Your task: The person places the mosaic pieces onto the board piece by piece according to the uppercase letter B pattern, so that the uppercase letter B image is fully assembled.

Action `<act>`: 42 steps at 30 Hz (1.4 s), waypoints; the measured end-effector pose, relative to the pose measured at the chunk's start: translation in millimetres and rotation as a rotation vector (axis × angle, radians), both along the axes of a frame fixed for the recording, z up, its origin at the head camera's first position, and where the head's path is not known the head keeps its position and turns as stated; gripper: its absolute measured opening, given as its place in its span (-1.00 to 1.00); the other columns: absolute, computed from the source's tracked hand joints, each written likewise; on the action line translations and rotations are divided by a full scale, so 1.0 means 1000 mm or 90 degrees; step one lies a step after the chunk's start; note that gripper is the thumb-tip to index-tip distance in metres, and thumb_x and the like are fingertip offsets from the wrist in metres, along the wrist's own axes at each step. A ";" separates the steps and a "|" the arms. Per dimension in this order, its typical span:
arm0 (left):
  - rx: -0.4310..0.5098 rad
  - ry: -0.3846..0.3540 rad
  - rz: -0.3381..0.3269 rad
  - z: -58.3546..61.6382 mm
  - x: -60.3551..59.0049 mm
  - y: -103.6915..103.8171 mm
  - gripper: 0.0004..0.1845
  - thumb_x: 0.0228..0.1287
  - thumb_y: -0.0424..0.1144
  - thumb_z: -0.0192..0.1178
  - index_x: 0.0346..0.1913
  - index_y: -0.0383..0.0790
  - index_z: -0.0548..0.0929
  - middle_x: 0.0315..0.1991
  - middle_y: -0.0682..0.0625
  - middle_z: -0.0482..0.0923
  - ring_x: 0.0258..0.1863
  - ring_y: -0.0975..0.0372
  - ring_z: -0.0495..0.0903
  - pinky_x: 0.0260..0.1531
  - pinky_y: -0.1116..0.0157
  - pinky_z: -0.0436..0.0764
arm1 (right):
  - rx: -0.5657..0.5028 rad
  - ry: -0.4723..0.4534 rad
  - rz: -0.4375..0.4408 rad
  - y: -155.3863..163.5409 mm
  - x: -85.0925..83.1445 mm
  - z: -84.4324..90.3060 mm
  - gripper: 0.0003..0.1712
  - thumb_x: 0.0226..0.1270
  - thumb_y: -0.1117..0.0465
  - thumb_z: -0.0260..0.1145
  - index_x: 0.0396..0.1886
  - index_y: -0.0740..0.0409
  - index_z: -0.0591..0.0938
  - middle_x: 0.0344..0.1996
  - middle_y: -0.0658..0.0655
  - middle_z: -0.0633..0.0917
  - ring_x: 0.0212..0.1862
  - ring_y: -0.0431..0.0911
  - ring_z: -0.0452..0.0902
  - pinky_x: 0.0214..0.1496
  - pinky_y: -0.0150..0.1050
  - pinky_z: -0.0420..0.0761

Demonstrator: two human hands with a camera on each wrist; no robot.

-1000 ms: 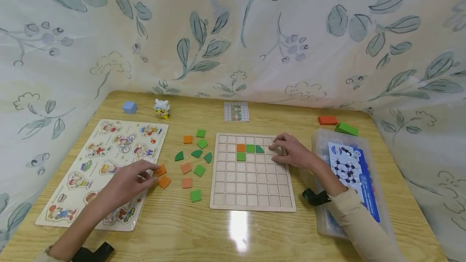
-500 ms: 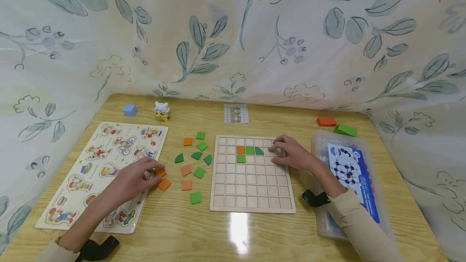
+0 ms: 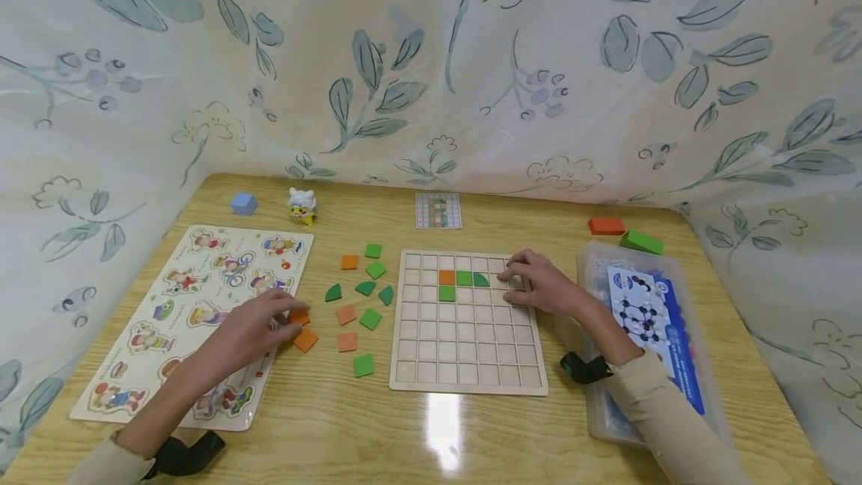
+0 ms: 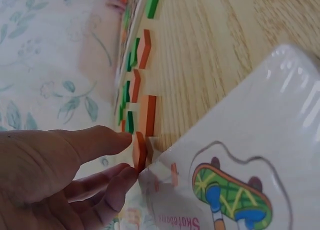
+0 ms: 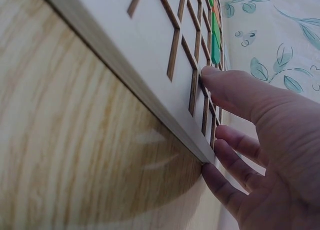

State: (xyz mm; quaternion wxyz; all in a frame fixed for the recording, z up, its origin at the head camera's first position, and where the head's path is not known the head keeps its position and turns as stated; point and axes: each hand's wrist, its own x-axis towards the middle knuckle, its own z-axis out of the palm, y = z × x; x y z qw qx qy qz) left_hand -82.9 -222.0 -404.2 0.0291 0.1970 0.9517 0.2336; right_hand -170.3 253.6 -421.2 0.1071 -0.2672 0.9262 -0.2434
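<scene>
While head view hides it | left wrist: fingers (image 4: 95,140) pinch orange tile (image 4: 139,151)

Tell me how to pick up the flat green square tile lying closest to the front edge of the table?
The green square tile lies flat and alone on the table, so there is probably nothing to hook from above. Pinch two opposite thin edges, thumb on one and a finger on the other, coming straight down. The left hand is nearer; it pinches an orange tile now.

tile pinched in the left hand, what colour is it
Orange. The tile sits between the left hand's thumb and fingers, clearest in the left wrist view.
</scene>
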 end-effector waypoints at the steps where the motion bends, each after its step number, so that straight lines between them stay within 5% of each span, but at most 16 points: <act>1: -0.003 0.002 -0.001 -0.001 0.000 0.001 -0.71 0.13 -0.33 0.36 -0.04 -0.16 0.71 -0.17 -0.02 0.62 -0.33 0.26 0.61 -0.41 0.40 0.53 | 0.001 0.001 0.002 0.000 0.000 0.000 -0.68 0.24 0.14 0.40 -0.02 0.06 0.68 0.09 0.27 0.48 0.11 0.15 0.37 0.05 0.03 0.40; 28: -0.084 0.009 -0.049 -0.001 -0.011 0.018 -0.80 0.20 -0.33 0.31 -0.11 -0.12 0.76 -0.26 0.05 0.56 -0.47 0.40 0.40 -0.50 0.43 0.40 | -0.009 0.001 0.001 0.000 0.001 0.000 -0.68 0.21 0.17 0.42 -0.03 0.09 0.68 0.08 0.26 0.48 0.12 0.15 0.36 0.07 0.03 0.39; 42: -0.008 0.066 -0.073 0.022 -0.014 0.028 -0.85 0.22 -0.31 0.30 -0.16 -0.11 0.76 -0.21 0.03 0.56 -0.43 0.38 0.47 -0.46 0.44 0.45 | 0.000 0.002 -0.004 0.000 0.002 0.000 -0.69 0.22 0.16 0.41 -0.04 0.08 0.68 0.08 0.26 0.48 0.12 0.16 0.37 0.07 0.05 0.40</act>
